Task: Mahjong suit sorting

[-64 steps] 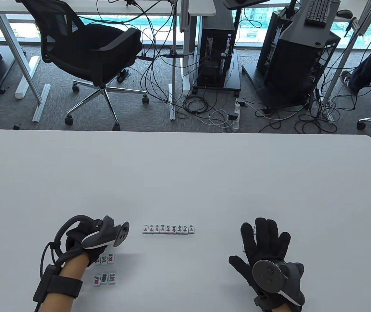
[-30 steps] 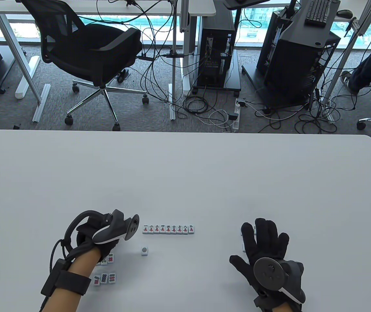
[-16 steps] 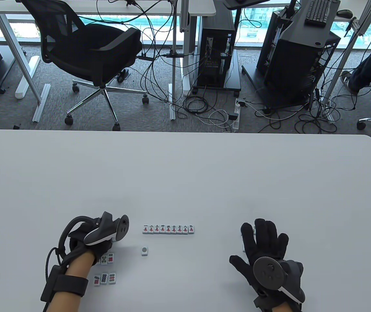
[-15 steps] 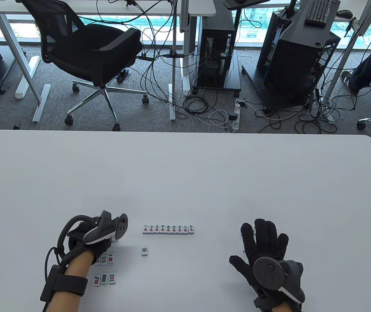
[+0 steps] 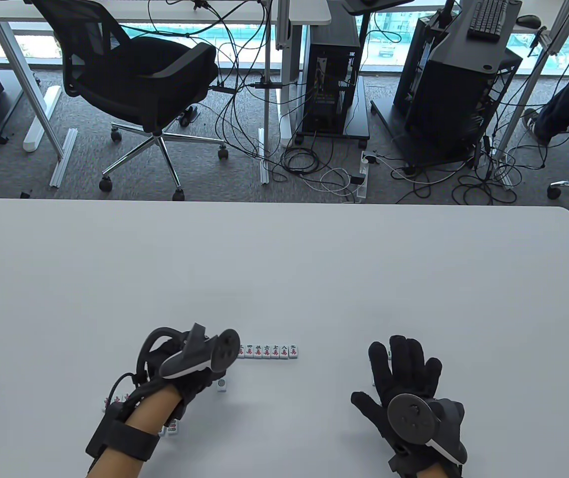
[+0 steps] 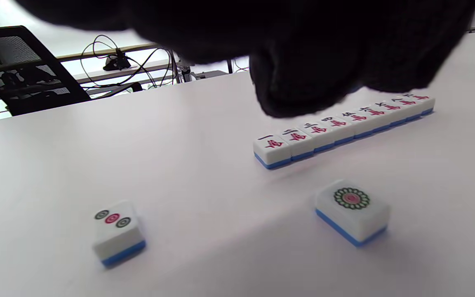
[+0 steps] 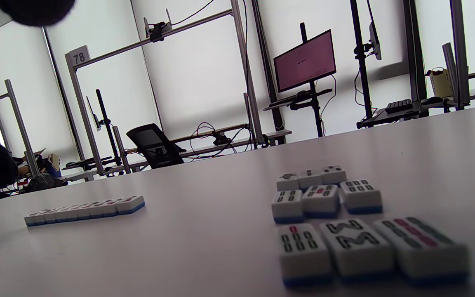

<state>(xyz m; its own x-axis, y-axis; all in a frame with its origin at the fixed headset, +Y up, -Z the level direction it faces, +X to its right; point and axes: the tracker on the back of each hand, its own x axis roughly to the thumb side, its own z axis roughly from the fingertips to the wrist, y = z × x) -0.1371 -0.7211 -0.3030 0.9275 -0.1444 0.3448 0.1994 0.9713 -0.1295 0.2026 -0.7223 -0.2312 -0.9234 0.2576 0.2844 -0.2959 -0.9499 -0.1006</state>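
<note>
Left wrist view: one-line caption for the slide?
Left hand hovers over a row of character tiles; one-dot tile and three-dot tile lie apart.

The table beyond the character-tile row lies bare. Nearer, the one-dot tile and three-dot tile stand well apart, bare surface between them.

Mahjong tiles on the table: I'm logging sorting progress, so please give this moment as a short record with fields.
Character row: nine tiles, face up, side by side in one straight line
One-circle tile: alone, face up, in front of the row, apart from it
Three-circle tile: alone, face up, apart from the one-circle tile
Bamboo tiles: nine, three rows of three
Left hand: above the circle tiles; grip not visible
Right hand: fingers spread flat, over the bamboo tiles
Table: white
</note>
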